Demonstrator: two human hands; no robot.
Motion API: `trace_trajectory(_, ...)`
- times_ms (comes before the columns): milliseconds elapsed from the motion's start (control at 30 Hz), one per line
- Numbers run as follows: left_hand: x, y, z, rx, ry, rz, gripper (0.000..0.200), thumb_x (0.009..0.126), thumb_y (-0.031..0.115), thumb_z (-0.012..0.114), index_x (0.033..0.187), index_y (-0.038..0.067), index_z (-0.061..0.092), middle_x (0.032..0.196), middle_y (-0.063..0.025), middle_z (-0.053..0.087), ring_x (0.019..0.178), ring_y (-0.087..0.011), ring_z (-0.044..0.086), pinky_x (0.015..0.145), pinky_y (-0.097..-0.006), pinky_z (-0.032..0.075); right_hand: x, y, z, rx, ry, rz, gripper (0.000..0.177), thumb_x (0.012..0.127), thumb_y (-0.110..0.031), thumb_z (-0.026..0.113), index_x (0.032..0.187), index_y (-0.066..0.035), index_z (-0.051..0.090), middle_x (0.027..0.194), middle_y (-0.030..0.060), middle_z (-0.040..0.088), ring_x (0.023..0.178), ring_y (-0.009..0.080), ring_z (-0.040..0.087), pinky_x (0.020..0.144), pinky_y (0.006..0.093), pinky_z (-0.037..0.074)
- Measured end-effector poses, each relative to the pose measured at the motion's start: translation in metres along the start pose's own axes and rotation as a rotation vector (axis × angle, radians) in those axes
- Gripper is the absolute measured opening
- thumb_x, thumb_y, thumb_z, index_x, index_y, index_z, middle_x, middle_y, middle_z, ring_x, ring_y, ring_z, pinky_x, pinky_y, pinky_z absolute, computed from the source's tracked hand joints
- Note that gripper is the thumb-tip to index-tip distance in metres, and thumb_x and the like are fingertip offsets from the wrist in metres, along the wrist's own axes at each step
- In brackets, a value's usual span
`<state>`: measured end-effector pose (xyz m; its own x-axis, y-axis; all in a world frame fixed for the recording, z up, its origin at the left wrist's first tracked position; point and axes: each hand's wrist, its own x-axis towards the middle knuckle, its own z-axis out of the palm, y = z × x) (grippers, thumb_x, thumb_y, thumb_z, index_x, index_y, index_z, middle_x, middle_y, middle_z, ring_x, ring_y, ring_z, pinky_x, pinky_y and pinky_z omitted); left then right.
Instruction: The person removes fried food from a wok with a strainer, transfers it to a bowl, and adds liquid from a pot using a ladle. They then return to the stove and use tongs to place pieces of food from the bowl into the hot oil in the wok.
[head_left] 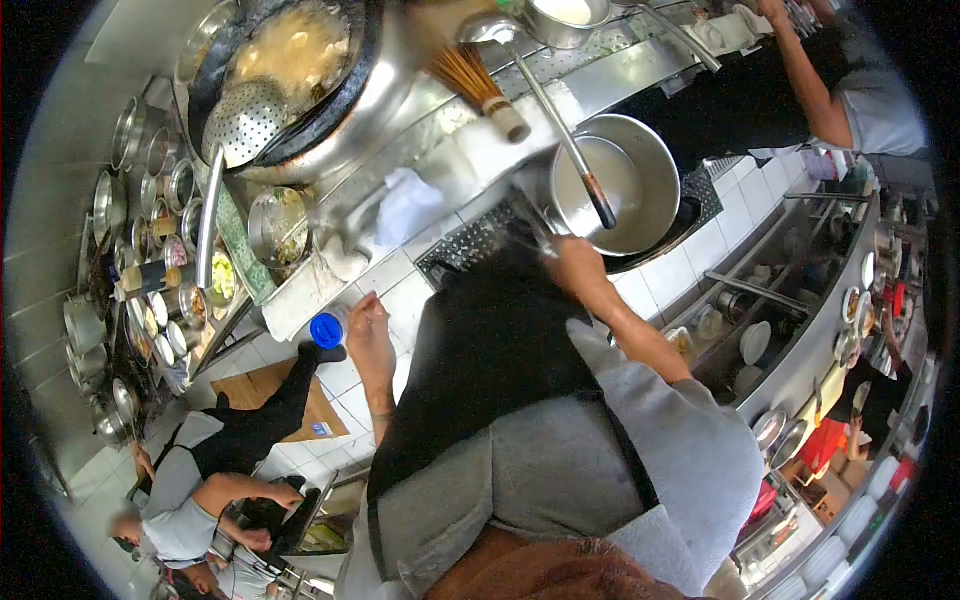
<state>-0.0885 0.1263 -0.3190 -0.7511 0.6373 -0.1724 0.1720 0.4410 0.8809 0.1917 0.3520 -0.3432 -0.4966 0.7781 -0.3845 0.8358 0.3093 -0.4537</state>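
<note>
My right hand point(578, 270) is closed round the end of a blurred metal utensil point(532, 215), whose kind is smeared by motion. It is close beside a large metal pot point(655, 180) with pale liquid at the bottom. Across that pot's rim lies a ladle point(545, 95), its dark handle end toward me. My left hand point(370, 325) hangs low with curled fingers. A blue-lidded clear container point(327, 331) appears right beside it. Ahead on the left, a perforated strainer point(243, 120) rests in a wok point(365, 100) of bubbling oil.
A bamboo brush point(480, 90) and a white cloth point(408, 205) lie on the counter. Bowls of ingredients point(222, 280) crowd the left side. A co-worker point(180, 490) is at lower left, with another person's arm point(805, 85) at upper right. Shelving point(760, 295) stands on the right.
</note>
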Motion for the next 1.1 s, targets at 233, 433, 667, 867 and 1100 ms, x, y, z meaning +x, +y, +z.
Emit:
trace_trajectory(233, -0.017, -0.230, -0.030, 0.499, -0.015, -0.071, 0.032, 0.078, 0.010, 0.071, 0.107, -0.003, 0.065, 0.113, -0.0220, 0.063, 0.109, -0.0381, 0.058, 0.095, -0.0442, 0.046, 0.046, 0.077, 0.092, -0.127, 0.087, 0.294, 0.018, 0.080, -0.010, 0.064, 0.092, 0.003, 0.069, 0.086, 0.0270, 0.068, 0.083, 0.0430, 0.069, 0.074, 0.0497, 0.057)
trace_trajectory(433, -0.015, -0.225, -0.054, 0.500, -0.157, -0.235, 0.034, 0.079, 0.013, 0.069, 0.111, 0.000, 0.066, 0.115, -0.0235, 0.064, 0.106, -0.0386, 0.062, 0.092, -0.0425, 0.051, 0.051, 0.083, 0.108, -0.118, 0.064, 0.291, 0.015, 0.083, -0.008, 0.059, 0.087, 0.004, 0.068, 0.091, 0.0285, 0.068, 0.088, 0.0419, 0.069, 0.079, 0.0474, 0.057)
trace_trajectory(667, -0.017, -0.288, -0.041, 0.371, -0.156, -0.298, 0.030, 0.082, 0.020, 0.070, 0.107, 0.003, 0.069, 0.108, -0.0199, 0.069, 0.105, -0.0346, 0.065, 0.093, -0.0406, 0.050, 0.065, 0.093, 0.128, -0.075, 0.084, 0.310, 0.017, 0.086, -0.007, 0.056, 0.092, 0.006, 0.066, 0.094, 0.0300, 0.066, 0.088, 0.0442, 0.069, 0.078, 0.0492, 0.057)
trace_trajectory(867, -0.014, -0.201, -0.028, 0.529, -0.125, -0.002, 0.021, 0.090, 0.022, 0.063, 0.079, 0.006, 0.071, 0.085, -0.0136, 0.069, 0.084, -0.0340, 0.066, 0.075, -0.0438, 0.053, 0.067, 0.054, 0.087, -0.060, 0.055, 0.148, 0.023, 0.086, -0.018, 0.065, 0.095, 0.003, 0.067, 0.092, 0.0289, 0.067, 0.090, 0.0444, 0.067, 0.080, 0.0507, 0.055)
trace_trajectory(1100, 0.000, -0.206, -0.023, 0.660, -0.252, -0.023, 0.038, 0.092, 0.036, 0.064, 0.092, -0.001, 0.072, 0.081, -0.0155, 0.072, 0.081, -0.0291, 0.069, 0.077, -0.0372, 0.053, 0.070, -0.039, -0.069, 0.032, 0.849, -0.261, 0.024, 0.086, -0.003, 0.060, 0.107, -0.006, 0.073, 0.082, 0.0210, 0.067, 0.072, 0.0385, 0.067, 0.063, 0.0457, 0.053)
